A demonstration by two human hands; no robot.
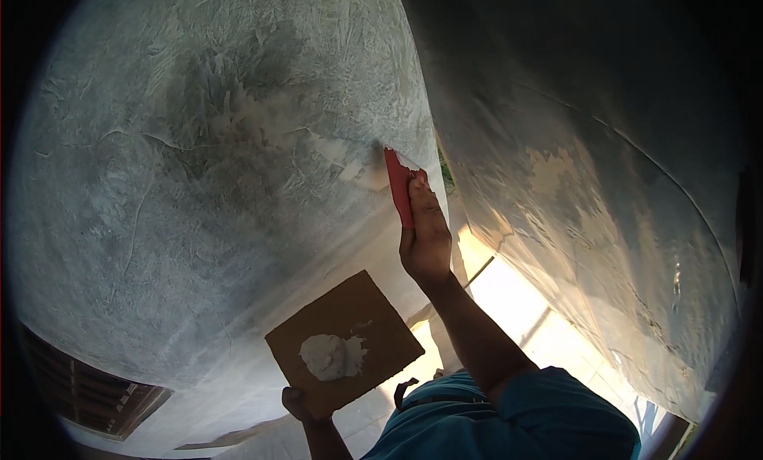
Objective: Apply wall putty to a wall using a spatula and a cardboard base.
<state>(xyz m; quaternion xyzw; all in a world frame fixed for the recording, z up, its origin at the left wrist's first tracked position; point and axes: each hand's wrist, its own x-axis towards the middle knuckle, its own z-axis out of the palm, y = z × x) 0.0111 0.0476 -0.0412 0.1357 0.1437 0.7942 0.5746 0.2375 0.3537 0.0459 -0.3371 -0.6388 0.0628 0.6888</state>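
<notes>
In my raised right hand (427,233) is a red putty spreader (400,186), gripped with the fingers wrapped over its edge. Some pale putty clings to the spreader's upper edge, which is close to the grey plastered wall (262,166); whether it touches, I cannot tell. Lower down, my left hand (306,404) holds a square brown board (350,301) by its near corner, thumb on top and fingers hidden underneath. A lump of whitish putty (324,357) lies on the board, smeared toward its middle. Lighter patches mark the wall just left of the spreader.
To the right hangs a large grey, wrinkled sheet (572,166) with a pale patch and a long crease. Bright sunlit floor (517,301) shows below it. At lower left is a dark brown window or vent frame (95,388). A bit of green shows between wall and sheet.
</notes>
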